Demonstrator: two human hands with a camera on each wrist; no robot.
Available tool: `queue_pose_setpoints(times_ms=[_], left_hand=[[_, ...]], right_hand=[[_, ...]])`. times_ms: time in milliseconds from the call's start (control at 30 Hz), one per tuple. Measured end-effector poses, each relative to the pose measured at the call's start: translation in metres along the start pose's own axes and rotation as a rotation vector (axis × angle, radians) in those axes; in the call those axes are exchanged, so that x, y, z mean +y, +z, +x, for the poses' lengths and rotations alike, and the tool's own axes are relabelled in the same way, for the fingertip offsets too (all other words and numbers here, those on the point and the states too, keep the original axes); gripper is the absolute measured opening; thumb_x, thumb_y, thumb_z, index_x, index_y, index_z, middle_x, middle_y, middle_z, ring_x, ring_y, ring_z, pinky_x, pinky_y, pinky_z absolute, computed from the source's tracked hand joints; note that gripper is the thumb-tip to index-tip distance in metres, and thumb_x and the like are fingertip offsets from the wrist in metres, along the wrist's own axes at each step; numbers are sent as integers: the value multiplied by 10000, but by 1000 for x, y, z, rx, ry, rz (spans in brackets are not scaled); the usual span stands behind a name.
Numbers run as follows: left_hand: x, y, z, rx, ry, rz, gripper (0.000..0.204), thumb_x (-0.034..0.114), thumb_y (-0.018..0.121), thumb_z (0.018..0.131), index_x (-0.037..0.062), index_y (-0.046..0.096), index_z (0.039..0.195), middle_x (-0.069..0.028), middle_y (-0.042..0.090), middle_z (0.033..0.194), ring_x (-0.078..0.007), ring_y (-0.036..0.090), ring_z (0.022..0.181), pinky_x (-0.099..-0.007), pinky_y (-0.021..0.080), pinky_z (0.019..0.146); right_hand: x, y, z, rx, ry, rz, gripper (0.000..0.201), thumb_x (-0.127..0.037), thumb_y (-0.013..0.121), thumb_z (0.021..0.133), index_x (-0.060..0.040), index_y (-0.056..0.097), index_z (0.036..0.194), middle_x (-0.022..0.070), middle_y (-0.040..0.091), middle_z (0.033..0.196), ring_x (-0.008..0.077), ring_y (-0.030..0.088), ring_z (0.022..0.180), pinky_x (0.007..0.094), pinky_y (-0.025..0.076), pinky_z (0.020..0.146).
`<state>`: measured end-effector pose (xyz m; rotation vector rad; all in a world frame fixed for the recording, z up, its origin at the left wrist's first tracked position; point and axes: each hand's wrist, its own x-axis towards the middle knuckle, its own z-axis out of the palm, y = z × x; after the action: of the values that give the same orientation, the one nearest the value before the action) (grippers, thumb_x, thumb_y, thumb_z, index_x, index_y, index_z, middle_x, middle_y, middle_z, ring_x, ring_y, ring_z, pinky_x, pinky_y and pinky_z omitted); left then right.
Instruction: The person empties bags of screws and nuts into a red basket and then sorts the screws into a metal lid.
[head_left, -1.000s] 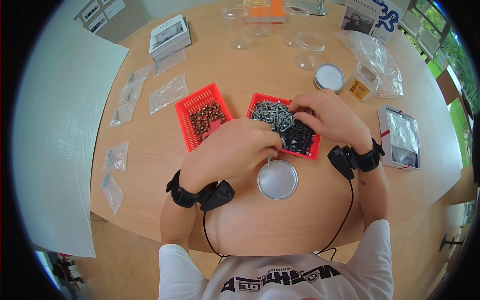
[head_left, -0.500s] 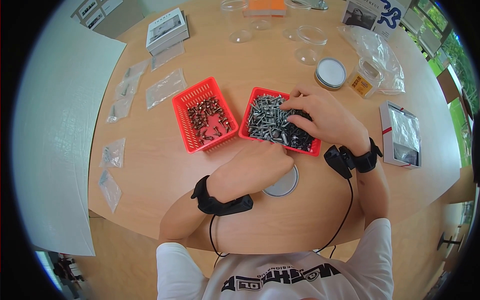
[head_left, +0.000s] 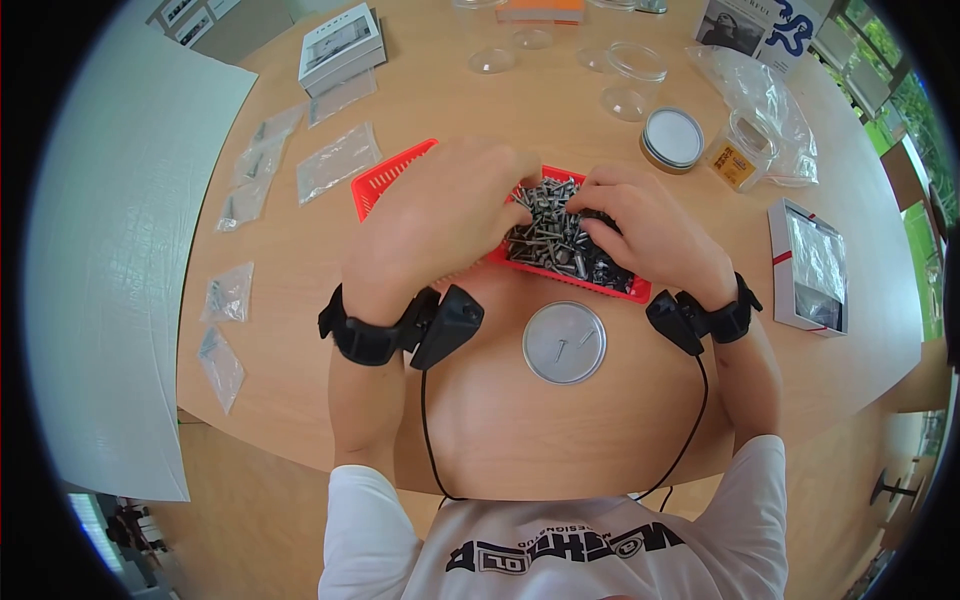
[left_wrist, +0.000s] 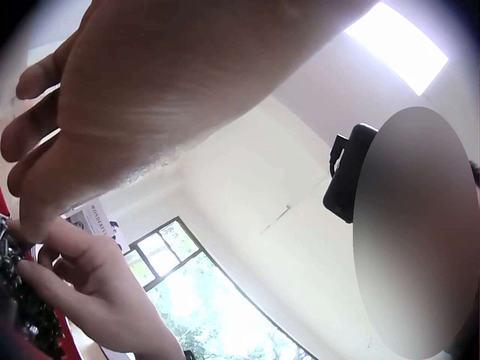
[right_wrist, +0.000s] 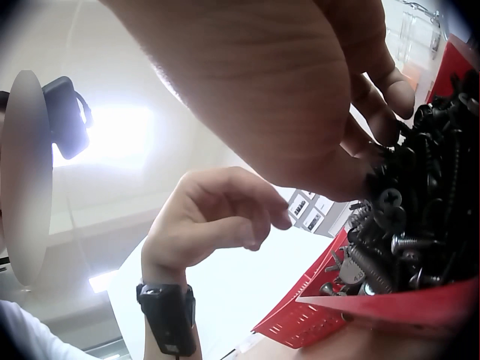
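My left hand [head_left: 435,215] hangs over the gap between two red baskets, hiding most of the left basket [head_left: 375,186]. In the right wrist view its thumb and fingers are bent loosely, with nothing visible between them. My right hand [head_left: 655,230] rests at the right basket [head_left: 640,290], thumb and fingers apart, fingertips touching the screws. Silver screws [head_left: 548,235] fill that basket's left part; black screws [right_wrist: 427,180] fill its right. A round metal lid [head_left: 565,330] in front carries two silver screws [head_left: 561,350].
Small plastic bags [head_left: 340,165], some with screws, lie on the left near a boxed book [head_left: 342,48]. At the back are clear jars [head_left: 637,62], stacked lids [head_left: 672,138], a labelled tub [head_left: 737,160] and a plastic bag [head_left: 785,120]. An open box [head_left: 808,265] stands right.
My left hand moved from over the lid up and left to the baskets, uncovering two screws on the lid. The right hand stays at the screws.
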<state>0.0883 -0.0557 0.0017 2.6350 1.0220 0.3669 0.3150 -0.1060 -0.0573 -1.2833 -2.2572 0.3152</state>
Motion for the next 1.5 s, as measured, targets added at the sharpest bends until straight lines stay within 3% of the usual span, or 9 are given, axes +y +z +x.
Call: queue_pose_setpoints(times_ms=[100, 300, 400, 500, 600, 900, 1000, 1300, 1500], left_hand=[[-7, 3, 10, -43, -76, 2, 255, 74, 712, 799, 24, 657, 1043, -144, 675, 999, -343, 611, 1028, -423, 502, 875], [-29, 33, 14, 1, 75, -48, 399, 25, 756, 752, 40, 653, 1137, -127, 676, 1047, -298, 617, 1072, -392, 504, 913], [-25, 35, 21, -37, 69, -61, 400, 23, 756, 751, 46, 654, 1137, -114, 676, 1068, -308, 610, 1087, -396, 500, 943], [-18, 34, 26, -150, 44, -49, 408, 18, 751, 752, 51, 653, 1147, -116, 677, 1074, -310, 606, 1098, -395, 500, 936], [-16, 29, 28, -179, 74, -97, 380, 14, 736, 756, 43, 674, 1129, -134, 691, 1058, -320, 619, 1075, -405, 504, 924], [-20, 33, 38, -195, 34, -164, 185, 17, 691, 779, 3, 735, 958, -184, 709, 923, -354, 660, 947, -423, 520, 842], [-22, 32, 38, -169, 28, -140, 157, 25, 682, 792, 2, 735, 938, -173, 716, 896, -347, 668, 916, -419, 525, 823], [-33, 19, 20, 82, 183, -222, 131, 30, 656, 819, -16, 720, 922, -154, 724, 873, -322, 678, 863, -389, 535, 818], [-13, -3, 5, -8, 157, -190, 146, 44, 633, 842, 20, 712, 963, -129, 715, 905, -302, 657, 892, -373, 520, 822]], right_hand=[[-2, -9, 3, -71, 39, 35, 134, -45, 662, 848, -10, 671, 977, 146, 642, 960, 336, 613, 930, 407, 499, 814], [-3, -16, 6, 3, 126, 202, 111, -27, 683, 849, 2, 660, 953, 100, 638, 807, 195, 602, 675, 310, 492, 621], [-4, -18, 7, 45, 223, 212, 138, -72, 649, 854, 7, 668, 966, 141, 672, 803, 280, 634, 709, 354, 514, 665], [-2, -18, 9, 25, 242, 217, 154, -69, 634, 864, 0, 680, 994, 141, 687, 839, 301, 642, 750, 366, 519, 697], [8, -4, 9, 100, 90, 209, 162, -76, 637, 868, -7, 687, 1006, 140, 687, 878, 323, 641, 811, 387, 517, 728], [12, -6, 23, -121, 82, 49, 167, -145, 692, 859, -25, 719, 972, 164, 662, 901, 373, 605, 907, 442, 485, 827], [11, -6, 25, -104, 36, 33, 180, -159, 703, 860, -15, 714, 967, 178, 672, 888, 370, 625, 872, 432, 498, 796], [15, -15, 26, -76, 265, 336, 184, -109, 637, 915, 32, 684, 1023, 108, 693, 829, 156, 641, 737, 288, 517, 695], [19, -16, 23, -80, 292, 544, 188, -123, 643, 937, 32, 682, 1036, 58, 678, 813, 89, 611, 751, 245, 500, 687]])
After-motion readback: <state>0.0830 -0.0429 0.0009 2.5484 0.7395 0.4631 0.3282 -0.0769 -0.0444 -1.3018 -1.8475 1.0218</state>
